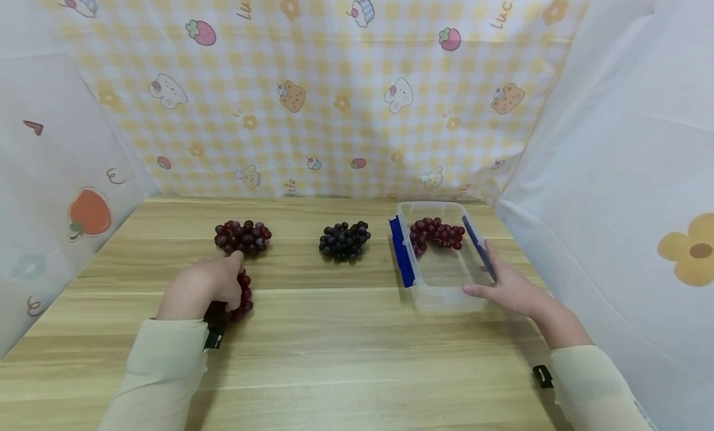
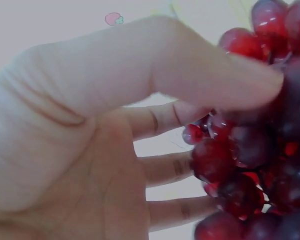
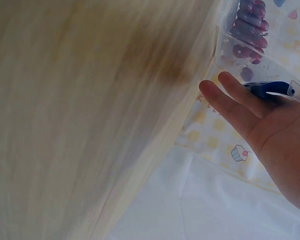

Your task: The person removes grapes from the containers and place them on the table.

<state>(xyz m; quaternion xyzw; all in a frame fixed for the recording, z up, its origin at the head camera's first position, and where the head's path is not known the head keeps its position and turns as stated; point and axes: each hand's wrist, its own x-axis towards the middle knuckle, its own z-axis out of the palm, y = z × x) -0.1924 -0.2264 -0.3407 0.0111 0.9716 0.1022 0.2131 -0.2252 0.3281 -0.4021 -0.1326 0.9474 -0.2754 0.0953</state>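
My left hand [image 1: 203,285] grips a bunch of red grapes [image 1: 243,297] at the left of the table; in the left wrist view its thumb presses on the dark red berries [image 2: 215,160] with the fingers behind them. Much of that bunch is hidden under the hand in the head view. On the right, my right hand [image 1: 515,288] rests with extended fingers against the side of a clear plastic box [image 1: 446,297], beside its blue latch [image 1: 478,248]. Inside the box lies a bunch of red grapes [image 1: 435,232], towards the back.
Beyond my left hand lies another bunch of dark red grapes [image 1: 245,237]. A bunch of black grapes [image 1: 343,240] sits mid-table, left of the box. A second blue latch [image 1: 403,251] hangs folded out on the box's left side. A patterned cloth [image 1: 334,133] stands behind the wooden table [image 1: 346,356].
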